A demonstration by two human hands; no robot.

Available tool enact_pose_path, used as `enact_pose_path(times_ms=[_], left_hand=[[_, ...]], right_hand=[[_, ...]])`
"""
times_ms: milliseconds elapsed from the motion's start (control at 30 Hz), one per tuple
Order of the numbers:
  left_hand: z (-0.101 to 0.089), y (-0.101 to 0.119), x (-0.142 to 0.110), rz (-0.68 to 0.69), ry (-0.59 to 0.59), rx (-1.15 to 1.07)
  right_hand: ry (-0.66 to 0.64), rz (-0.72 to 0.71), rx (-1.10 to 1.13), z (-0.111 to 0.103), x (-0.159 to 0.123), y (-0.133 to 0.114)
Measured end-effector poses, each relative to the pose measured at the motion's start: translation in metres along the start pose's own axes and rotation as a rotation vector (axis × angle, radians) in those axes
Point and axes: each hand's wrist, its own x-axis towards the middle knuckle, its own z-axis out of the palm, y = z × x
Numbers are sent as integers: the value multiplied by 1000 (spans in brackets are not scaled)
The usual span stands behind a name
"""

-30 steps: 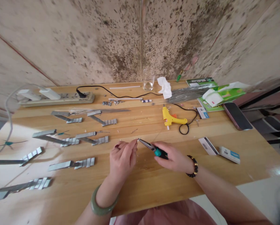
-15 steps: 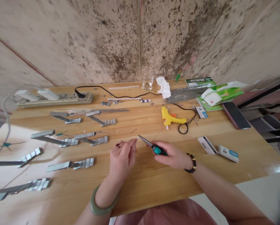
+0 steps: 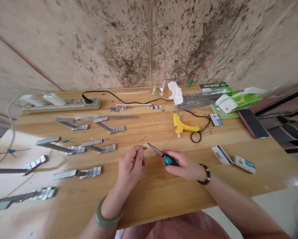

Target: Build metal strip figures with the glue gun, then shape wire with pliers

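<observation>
My left hand point(image 3: 131, 165) is pinched closed on a tiny pale piece point(image 3: 145, 144), too small to name, that pokes out past the fingertips. Wrapped around the teal-and-black handles of long-nose pliers point(image 3: 166, 158), my right hand point(image 3: 185, 165) points their grey jaws left. The plier tips lie just right of the pale piece, with a small gap between. Several folded grey metallic strip pieces point(image 3: 91, 172) lie in rows to the left of my hands. Thin wires point(image 3: 124, 117) rest behind them.
A yellow glue gun point(image 3: 186, 127) with a black cord lies beyond my right hand. Farther back are a power strip point(image 3: 94, 103), a glass point(image 3: 158, 89), crumpled tissue point(image 3: 175, 93) and a wire bundle point(image 3: 201, 99). Small boxes point(image 3: 245, 164) and a phone point(image 3: 252, 123) sit at right.
My left hand has turned slightly, and the pale piece now points up from its fingertips. The plier tips, close to the piece before, are now slightly apart from it.
</observation>
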Motion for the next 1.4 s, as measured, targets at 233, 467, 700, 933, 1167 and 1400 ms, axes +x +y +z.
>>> enact_pose_path(times_ms=[233, 467, 700, 933, 1167, 1400], left_hand=[[0, -7, 0, -43, -149, -173], [-1, -4, 0, -49, -180, -184], [0, -6, 1, -73, -189, -164], [1, -7, 2, -125, -202, -163], [0, -6, 4, -183, -206, -269], [-1, -10, 5, -247, -192, -422]], right_hand=[[16, -45, -52, -1, 0, -1], [41, -106, -148, 0, 0, 1], [85, -129, -279, 1, 0, 6], [118, -134, -382, 1, 0, 11], [73, -80, -282, 0, 1, 2], [44, -60, -197, 0, 1, -4]])
